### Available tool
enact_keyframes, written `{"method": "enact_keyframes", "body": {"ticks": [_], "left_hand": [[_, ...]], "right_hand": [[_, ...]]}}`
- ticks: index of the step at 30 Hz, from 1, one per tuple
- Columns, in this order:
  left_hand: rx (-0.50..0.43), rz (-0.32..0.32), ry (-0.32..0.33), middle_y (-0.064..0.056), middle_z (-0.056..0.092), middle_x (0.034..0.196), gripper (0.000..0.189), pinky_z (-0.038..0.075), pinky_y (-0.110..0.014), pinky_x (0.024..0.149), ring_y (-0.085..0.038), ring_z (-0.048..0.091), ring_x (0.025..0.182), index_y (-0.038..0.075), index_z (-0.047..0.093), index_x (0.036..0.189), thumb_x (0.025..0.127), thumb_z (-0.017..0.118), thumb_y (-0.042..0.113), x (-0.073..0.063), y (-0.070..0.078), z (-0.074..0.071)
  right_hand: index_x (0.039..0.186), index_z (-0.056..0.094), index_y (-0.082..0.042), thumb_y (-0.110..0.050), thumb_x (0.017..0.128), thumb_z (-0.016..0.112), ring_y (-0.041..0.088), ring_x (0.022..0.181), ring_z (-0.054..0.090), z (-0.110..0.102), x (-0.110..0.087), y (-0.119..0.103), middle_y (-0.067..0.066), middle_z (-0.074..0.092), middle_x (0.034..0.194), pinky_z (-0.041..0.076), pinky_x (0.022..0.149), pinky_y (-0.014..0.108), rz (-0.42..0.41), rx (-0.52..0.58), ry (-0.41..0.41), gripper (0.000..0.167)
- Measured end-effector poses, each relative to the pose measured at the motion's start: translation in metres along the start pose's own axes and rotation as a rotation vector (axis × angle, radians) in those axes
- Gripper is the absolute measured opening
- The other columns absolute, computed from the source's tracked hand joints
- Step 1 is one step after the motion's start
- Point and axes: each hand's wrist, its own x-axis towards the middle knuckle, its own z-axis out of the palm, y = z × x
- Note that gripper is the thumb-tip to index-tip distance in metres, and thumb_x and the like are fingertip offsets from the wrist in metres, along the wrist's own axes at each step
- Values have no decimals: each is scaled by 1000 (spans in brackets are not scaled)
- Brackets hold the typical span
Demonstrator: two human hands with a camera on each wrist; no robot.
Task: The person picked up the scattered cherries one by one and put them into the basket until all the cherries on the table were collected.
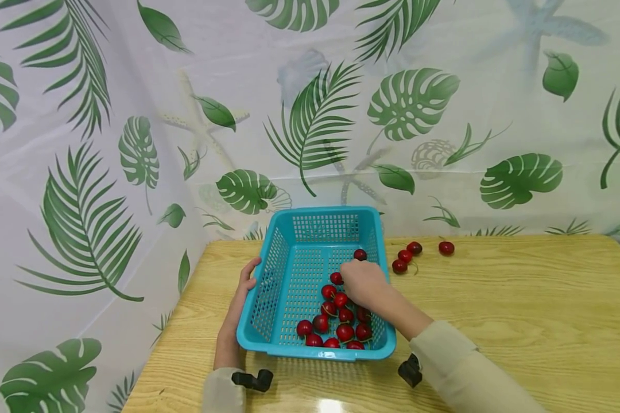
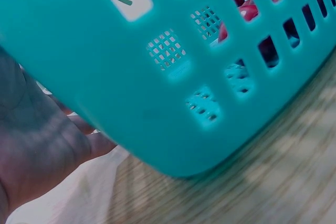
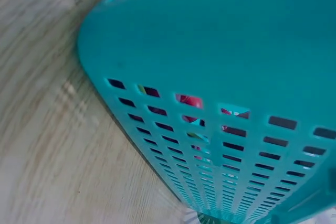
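A blue perforated plastic basket (image 1: 310, 351) stands on the wooden table with several dark red cherries (image 1: 345, 332) inside, mostly toward its near right. My left hand (image 1: 240, 295) touches the basket's left side from outside, fingertips at the rim; in the left wrist view, the left palm (image 2: 42, 135) lies beside the basket wall (image 2: 94, 77). Reaching over the right rim, my right hand (image 1: 367, 284) is down inside the basket, its back upward. One cherry (image 1: 336, 278) is right by its fingers, another (image 1: 360, 254) just beyond. The right fingertips are hidden, so any grip does not show.
Several loose cherries (image 1: 399, 266) lie on the table (image 1: 496, 310) right of the basket, with a single cherry (image 1: 446, 248) farther right. A leaf-printed white sheet (image 1: 310, 115) hangs behind and to the left of the table.
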Motion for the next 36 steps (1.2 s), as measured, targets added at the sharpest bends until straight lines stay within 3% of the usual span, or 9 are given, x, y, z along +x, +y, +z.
{"method": "enact_keyframes", "body": {"ticks": [6, 11, 14, 18, 23, 27, 30, 34, 36], "left_hand": [[-22, 57, -18, -4, 41, 152, 55, 48, -34, 96, -20, 53, 125, 19, 34, 154, 100, 42, 17, 4, -18, -9], [-33, 49, 20, -7, 40, 150, 56, 48, -35, 94, -22, 54, 120, 19, 37, 152, 98, 47, 22, 4, -6, 1], [-16, -12, 36, -11, 39, 150, 57, 47, -40, 97, -26, 54, 121, 19, 34, 153, 97, 45, 21, 2, 8, 8], [-16, -14, 17, -9, 43, 149, 56, 48, -38, 97, -25, 56, 121, 20, 33, 154, 99, 43, 21, 1, 8, 5], [13, 17, 6, 1, 40, 152, 52, 47, -31, 97, -18, 55, 123, 20, 34, 155, 103, 36, 13, 1, -11, -10], [-5, -9, 20, -1, 37, 154, 55, 47, -32, 99, -18, 54, 125, 19, 30, 156, 102, 33, 8, 1, -25, -19], [-21, -51, 46, -2, 36, 154, 58, 46, -34, 100, -20, 53, 126, 18, 26, 157, 101, 30, 5, -1, -23, -17], [-12, -10, 38, -2, 34, 155, 56, 45, -33, 100, -19, 51, 127, 17, 29, 156, 101, 35, 8, -1, -14, -10], [-13, 44, 15, -3, 34, 155, 55, 45, -32, 99, -19, 51, 126, 17, 33, 154, 100, 40, 13, 0, -15, -10]], "right_hand": [[67, 58, -11, -4, 89, 65, 18, 58, 55, 8, 4, 1, 3, 57, 62, 54, 57, 38, 2, -66, -25, 24], [78, 65, -10, -7, 90, 67, 22, 66, 62, 11, 8, 0, 6, 64, 71, 57, 63, 44, 6, -115, -60, 12], [80, 66, -10, -7, 89, 68, 23, 68, 64, 11, 10, -1, 6, 66, 73, 57, 65, 45, 13, -118, -73, 10], [81, 68, -10, -7, 89, 68, 23, 68, 64, 13, 11, -2, 7, 67, 74, 57, 65, 45, 18, -127, -76, 9], [73, 64, -10, -6, 87, 68, 21, 62, 61, 16, 10, -1, 6, 62, 67, 56, 59, 44, 3, -141, -71, 14], [66, 58, -11, -5, 83, 68, 18, 58, 55, 16, 9, -2, 4, 57, 62, 56, 57, 42, -10, -130, -95, 21], [66, 56, -11, -4, 82, 67, 19, 57, 54, 15, 7, -2, 4, 55, 62, 55, 57, 41, -22, -112, -117, 20], [68, 56, -12, -4, 81, 67, 19, 58, 54, 15, 6, -2, 4, 54, 62, 55, 57, 42, -36, -100, -107, 19], [67, 55, -12, -5, 81, 67, 19, 57, 54, 15, 6, -1, 3, 53, 62, 55, 57, 41, -35, -98, -92, 20]]}}
